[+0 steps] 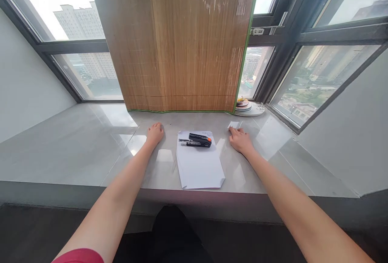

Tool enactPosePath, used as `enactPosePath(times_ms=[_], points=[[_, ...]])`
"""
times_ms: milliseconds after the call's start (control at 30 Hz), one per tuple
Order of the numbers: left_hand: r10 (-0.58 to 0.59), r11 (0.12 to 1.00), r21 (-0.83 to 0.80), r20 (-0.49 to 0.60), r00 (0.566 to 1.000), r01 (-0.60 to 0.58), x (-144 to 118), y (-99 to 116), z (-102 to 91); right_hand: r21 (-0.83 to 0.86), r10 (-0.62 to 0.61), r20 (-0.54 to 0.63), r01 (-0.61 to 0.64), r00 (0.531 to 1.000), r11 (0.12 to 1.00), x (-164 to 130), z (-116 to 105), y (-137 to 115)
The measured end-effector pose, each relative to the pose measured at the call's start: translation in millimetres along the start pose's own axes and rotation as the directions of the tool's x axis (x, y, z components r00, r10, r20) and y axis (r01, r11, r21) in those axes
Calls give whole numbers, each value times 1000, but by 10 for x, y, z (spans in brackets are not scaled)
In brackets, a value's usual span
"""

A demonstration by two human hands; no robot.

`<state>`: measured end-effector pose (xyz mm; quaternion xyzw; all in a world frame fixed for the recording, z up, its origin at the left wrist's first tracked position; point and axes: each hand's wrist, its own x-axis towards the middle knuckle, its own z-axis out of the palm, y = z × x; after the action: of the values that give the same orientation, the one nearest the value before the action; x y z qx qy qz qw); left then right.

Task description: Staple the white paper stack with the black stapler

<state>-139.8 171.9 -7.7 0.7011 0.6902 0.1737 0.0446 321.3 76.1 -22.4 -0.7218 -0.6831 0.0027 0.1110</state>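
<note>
Black stapler [195,139] lies on paper stack [198,162], sill [75,145] centre. Our left hand [154,133] at 9 o'clock, flat, empty; right hand [240,139] at 3, empty, fingertips near small white slip [233,124]. We judge: square sheets first.

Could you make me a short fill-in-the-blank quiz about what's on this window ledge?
1. The black stapler lies on the far end of a sheet of ____.
2. The left hand rests on the ledge and holds ____.
3. The right hand is just short of a small white ____ beyond its fingertips.
4. The middle of the window is covered by a ____ blind.

Missing words: paper; nothing; slip; bamboo
</note>
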Motion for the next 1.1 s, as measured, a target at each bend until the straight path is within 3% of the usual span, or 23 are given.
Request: enactPosePath(times_ms=[300, 600, 800, 1100], points=[[45, 999, 1, -79, 996, -45, -70, -20, -80, 40, -5, -47, 7, 999, 999, 29, 36, 7], [15, 999, 49, -105, 994, -10, -67, 76, -87, 60, -3, -75, 7, 997, 998, 50, 57, 51], [124, 992, 29, -142, 982, -122, -102, 70, -72, 81, 1, -66, 4, 998, 997, 50, 68, 72], [68, 998, 26, -139, 988, -65, -501, 297, -18, 117, 25, -82, -15, 996, 993, 4, -10, 49]])
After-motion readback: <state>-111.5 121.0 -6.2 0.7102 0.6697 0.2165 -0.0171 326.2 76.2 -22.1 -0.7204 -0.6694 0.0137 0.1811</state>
